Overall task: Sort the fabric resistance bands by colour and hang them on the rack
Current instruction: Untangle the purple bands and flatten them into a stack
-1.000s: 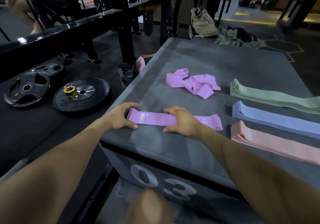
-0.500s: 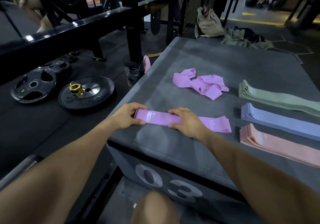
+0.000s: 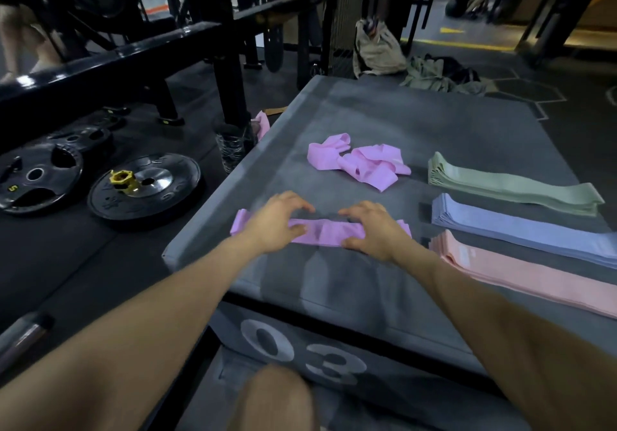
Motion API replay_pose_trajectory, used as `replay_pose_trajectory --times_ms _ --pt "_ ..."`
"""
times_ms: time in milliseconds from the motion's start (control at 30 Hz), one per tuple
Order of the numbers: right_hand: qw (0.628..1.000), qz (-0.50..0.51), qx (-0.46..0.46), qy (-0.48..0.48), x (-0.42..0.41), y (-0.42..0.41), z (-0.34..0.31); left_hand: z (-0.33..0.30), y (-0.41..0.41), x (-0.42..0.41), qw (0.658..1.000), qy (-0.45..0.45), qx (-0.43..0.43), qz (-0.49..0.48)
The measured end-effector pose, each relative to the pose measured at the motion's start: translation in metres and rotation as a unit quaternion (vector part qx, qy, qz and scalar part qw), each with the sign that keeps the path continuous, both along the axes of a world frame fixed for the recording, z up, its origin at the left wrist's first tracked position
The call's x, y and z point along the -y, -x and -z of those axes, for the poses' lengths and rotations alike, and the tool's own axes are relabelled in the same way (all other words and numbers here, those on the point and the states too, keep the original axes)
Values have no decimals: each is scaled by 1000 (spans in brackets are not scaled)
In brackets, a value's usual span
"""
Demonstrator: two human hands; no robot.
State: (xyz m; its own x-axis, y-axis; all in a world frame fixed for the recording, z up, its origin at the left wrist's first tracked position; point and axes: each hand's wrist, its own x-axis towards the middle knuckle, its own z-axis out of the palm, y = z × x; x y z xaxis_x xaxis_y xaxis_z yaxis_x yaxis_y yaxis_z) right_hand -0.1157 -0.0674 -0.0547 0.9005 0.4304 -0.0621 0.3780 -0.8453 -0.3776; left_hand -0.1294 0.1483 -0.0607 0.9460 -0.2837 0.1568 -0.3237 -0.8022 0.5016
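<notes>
Right now both hands lie on a flat purple band (image 3: 320,232) stretched along the near edge of the grey padded surface (image 3: 384,116). Left hand (image 3: 277,222) and right hand (image 3: 374,230) each press it down, fingers arched, thumbs on the near edge; neither grip closes round the fabric. Behind it sits a loose heap of purple bands (image 3: 360,161). To the right, well apart from the hands, lie three neat stacks: green bands (image 3: 510,188), blue bands (image 3: 521,227) and pink bands (image 3: 521,272). Weight plates (image 3: 143,186) rest on the floor at left.
</notes>
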Motion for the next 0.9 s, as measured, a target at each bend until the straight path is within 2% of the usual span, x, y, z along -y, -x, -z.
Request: replay_pose_trajectory --times_ms 100,300,667,833,900 --pt "999 3 -10 40 23 1 -6 2 -1 38 997 -50 -41 35" --pt "996 10 -30 78 53 5 -9 6 -8 71 987 -122 -97 35" --pt "998 1 -37 46 58 -4 -11 -1 -18 75 987 -105 -109 52" --pt "997 75 -8 -9 54 -46 -25 -20 -50 82 996 -51 -74 2" --pt "994 105 12 -3 52 -64 -27 -23 -68 85 998 -27 -61 -18"
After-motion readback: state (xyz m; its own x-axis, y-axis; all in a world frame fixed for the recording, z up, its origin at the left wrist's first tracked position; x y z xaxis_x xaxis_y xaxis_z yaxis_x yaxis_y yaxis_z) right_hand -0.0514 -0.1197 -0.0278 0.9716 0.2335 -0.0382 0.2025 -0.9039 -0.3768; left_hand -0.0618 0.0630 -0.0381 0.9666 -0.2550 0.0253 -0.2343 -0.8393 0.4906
